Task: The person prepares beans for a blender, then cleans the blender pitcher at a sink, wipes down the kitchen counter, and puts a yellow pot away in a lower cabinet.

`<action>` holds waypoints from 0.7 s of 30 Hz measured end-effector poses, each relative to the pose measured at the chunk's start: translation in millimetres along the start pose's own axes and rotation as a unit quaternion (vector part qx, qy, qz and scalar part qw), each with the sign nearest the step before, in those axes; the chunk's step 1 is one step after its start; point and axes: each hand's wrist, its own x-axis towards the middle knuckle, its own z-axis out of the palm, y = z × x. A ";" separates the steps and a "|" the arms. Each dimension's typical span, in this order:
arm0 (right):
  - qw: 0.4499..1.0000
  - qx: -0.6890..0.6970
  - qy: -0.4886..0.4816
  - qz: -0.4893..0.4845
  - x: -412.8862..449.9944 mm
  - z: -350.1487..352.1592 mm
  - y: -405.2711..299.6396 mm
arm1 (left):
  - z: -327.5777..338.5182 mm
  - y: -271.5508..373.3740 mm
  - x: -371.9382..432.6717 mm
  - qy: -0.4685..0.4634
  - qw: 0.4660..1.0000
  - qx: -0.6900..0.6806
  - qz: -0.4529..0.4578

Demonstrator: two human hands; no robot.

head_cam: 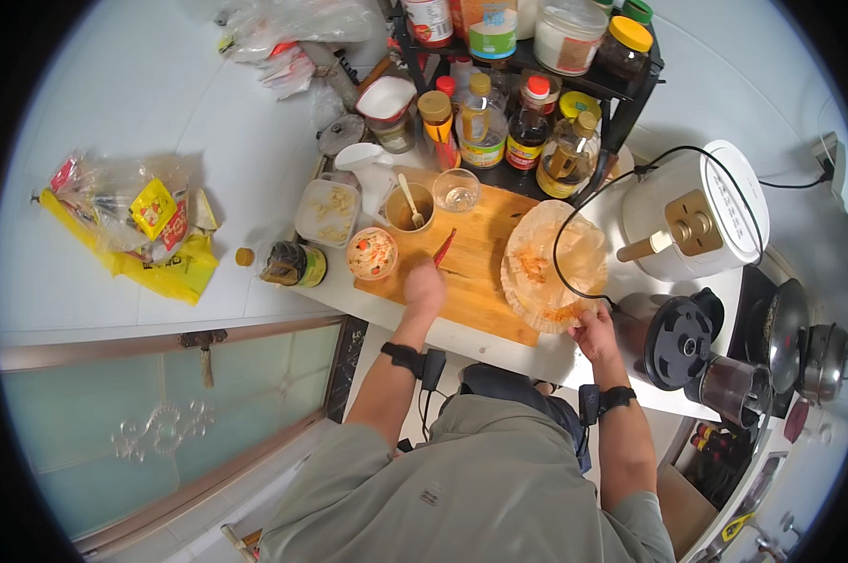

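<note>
My left hand (425, 287) is curled and blurred over the near edge of a wooden cutting board (480, 281). A red chili pepper (445, 246) reaches out from beside its fingers; whether they grip it is unclear. Left of that hand stands a bowl of pale food with red and orange bits (372, 255). My right hand (594, 333) pinches the near rim of a pleated paper liner (555, 264) smeared with orange-red residue. Behind my left hand are a paper cup (399, 211) with a fork in it and a clear plastic cup (457, 191).
A white air fryer (684, 211) stands at the right, its black cord (559, 239) looping over the liner. A dark-lidded appliance (677, 345) is beside my right hand. Sauce bottles (526, 134) fill a black rack behind the board. At left are a plastic tub (329, 213) and a jar (297, 264).
</note>
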 end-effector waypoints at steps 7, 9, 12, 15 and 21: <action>1.000 0.001 -0.009 0.002 1.1 1.1 0.8 | -21.3 17.2 -19.6 0.031 0.991 -0.124 0.026; 1.000 -0.007 -0.012 0.015 5.1 7.7 0.1 | -30.2 32.8 -20.6 0.017 0.977 -0.211 0.018; 1.000 -0.021 -0.004 0.010 6.4 19.6 -1.9 | -31.8 59.3 -11.4 0.024 0.948 -0.306 0.079; 0.999 -0.052 -0.007 0.001 8.2 31.1 -2.8 | -27.1 85.4 5.2 0.017 0.929 -0.331 0.164; 0.998 -0.051 -0.010 0.033 8.6 31.4 4.2 | -16.9 114.2 14.2 -0.038 0.960 -0.226 0.159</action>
